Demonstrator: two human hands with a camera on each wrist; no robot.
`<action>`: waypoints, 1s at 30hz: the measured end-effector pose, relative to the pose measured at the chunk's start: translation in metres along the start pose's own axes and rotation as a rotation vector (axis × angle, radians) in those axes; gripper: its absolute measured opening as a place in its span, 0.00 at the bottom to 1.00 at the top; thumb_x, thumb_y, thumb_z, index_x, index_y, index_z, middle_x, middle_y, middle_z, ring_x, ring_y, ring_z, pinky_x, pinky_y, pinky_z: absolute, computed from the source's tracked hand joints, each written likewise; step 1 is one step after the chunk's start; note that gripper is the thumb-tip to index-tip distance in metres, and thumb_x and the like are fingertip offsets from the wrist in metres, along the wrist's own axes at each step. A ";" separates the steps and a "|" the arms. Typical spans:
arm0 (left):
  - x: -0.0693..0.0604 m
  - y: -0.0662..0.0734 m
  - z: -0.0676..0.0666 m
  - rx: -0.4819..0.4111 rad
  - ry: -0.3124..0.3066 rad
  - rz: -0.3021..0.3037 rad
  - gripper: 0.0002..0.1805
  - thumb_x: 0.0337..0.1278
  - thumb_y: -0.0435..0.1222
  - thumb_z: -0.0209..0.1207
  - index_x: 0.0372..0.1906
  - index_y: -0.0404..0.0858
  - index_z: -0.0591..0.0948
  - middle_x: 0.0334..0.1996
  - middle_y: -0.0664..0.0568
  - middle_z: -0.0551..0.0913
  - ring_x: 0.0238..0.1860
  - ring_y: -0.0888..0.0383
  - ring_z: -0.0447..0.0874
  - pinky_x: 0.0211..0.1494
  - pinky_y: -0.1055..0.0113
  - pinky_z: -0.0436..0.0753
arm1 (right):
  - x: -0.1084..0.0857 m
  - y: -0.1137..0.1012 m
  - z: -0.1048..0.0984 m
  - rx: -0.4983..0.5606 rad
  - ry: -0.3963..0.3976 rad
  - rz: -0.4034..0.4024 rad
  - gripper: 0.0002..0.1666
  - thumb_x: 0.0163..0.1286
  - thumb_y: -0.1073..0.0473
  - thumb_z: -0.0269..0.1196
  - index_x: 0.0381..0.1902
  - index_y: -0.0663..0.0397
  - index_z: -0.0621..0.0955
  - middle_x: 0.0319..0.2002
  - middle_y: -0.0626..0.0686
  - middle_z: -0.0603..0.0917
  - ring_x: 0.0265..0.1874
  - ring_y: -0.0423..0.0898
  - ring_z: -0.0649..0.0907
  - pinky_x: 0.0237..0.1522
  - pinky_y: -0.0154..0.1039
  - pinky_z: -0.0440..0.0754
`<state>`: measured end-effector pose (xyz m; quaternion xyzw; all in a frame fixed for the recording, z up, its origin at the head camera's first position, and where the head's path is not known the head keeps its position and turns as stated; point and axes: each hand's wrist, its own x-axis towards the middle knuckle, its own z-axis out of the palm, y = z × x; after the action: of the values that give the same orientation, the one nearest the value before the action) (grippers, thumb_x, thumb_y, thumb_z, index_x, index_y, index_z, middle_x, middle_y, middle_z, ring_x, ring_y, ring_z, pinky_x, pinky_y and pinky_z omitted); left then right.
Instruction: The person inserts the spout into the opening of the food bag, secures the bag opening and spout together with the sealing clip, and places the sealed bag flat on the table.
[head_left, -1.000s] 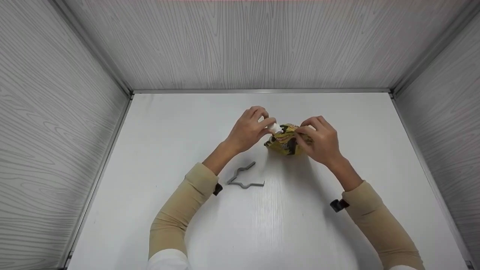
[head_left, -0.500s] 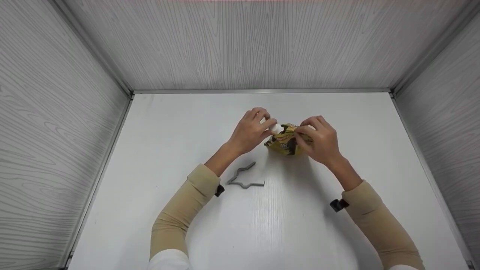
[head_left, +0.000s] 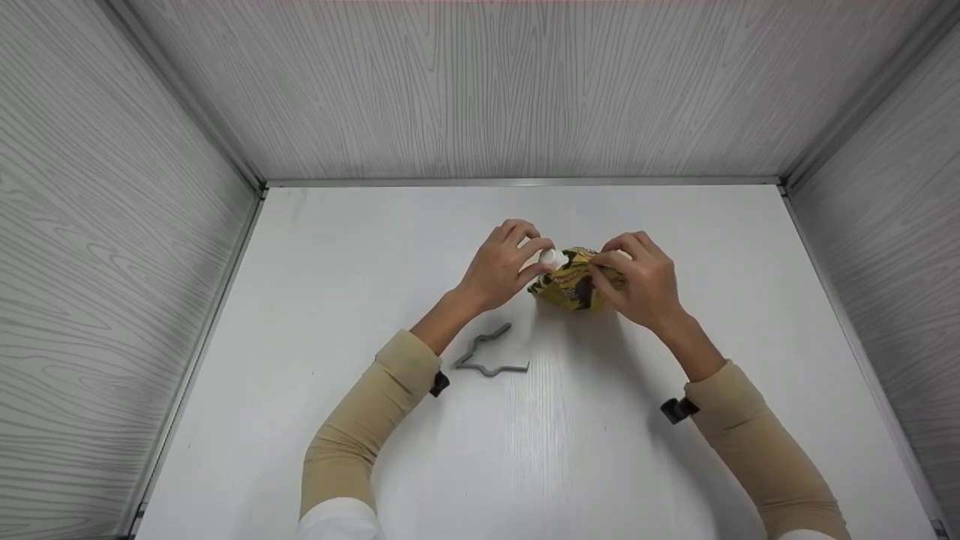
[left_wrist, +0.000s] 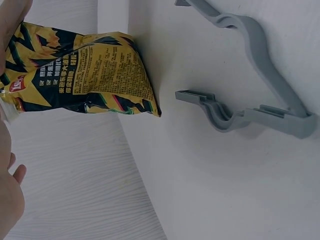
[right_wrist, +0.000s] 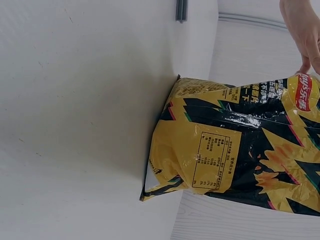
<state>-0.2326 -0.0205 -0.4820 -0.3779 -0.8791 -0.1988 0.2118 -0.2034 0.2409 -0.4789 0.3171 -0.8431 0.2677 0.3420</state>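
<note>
A yellow and black chip bag [head_left: 576, 289] stands upright on the white table, its printed panels visible in both wrist views. My right hand [head_left: 641, 281] pinches the bag's gathered top edge between thumb and fingers. Against the left side of that top, my left hand [head_left: 495, 266] holds a small white round piece, like a cap or spout [head_left: 553, 259], between thumb and fingers. Whether the white piece enters the bag is hidden. In front of the bag, a grey hinged bag clip [head_left: 487, 358] lies unfolded, each arm with a curved bump in its middle.
The white tabletop [head_left: 360, 247] is enclosed by grey wood-grain panels [head_left: 480, 90] at the back and on both sides. A metal strip [head_left: 420, 182] runs along its rear edge. Black wrist cameras [head_left: 679, 409] sit under the rolled sleeve cuffs.
My left hand has shifted slightly right and toward me, and the white piece has turned so its round end shows more. The right hand, bag and grey clip have stayed put.
</note>
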 end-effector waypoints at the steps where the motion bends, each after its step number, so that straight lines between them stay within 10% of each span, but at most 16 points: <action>1: 0.000 -0.001 0.000 -0.001 -0.001 -0.001 0.23 0.75 0.56 0.53 0.58 0.46 0.84 0.55 0.47 0.82 0.65 0.50 0.76 0.70 0.55 0.78 | 0.000 0.000 0.000 -0.005 -0.004 0.000 0.03 0.63 0.64 0.75 0.34 0.56 0.90 0.36 0.59 0.85 0.38 0.58 0.83 0.38 0.55 0.85; 16: 0.001 -0.002 -0.009 -0.053 0.035 0.033 0.26 0.74 0.56 0.59 0.63 0.44 0.83 0.55 0.47 0.81 0.64 0.49 0.76 0.72 0.56 0.76 | -0.001 0.001 -0.003 -0.023 -0.015 0.023 0.04 0.64 0.62 0.74 0.35 0.57 0.89 0.36 0.59 0.85 0.38 0.57 0.83 0.39 0.55 0.86; 30: 0.012 0.004 -0.011 0.101 0.051 0.065 0.24 0.71 0.61 0.59 0.49 0.47 0.86 0.50 0.50 0.83 0.60 0.50 0.77 0.67 0.56 0.78 | -0.003 0.001 -0.003 -0.040 -0.022 0.013 0.04 0.64 0.62 0.75 0.35 0.57 0.89 0.36 0.58 0.85 0.38 0.57 0.84 0.38 0.54 0.86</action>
<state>-0.2345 -0.0170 -0.4659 -0.3898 -0.8697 -0.1569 0.2591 -0.2016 0.2446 -0.4796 0.3073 -0.8541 0.2494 0.3373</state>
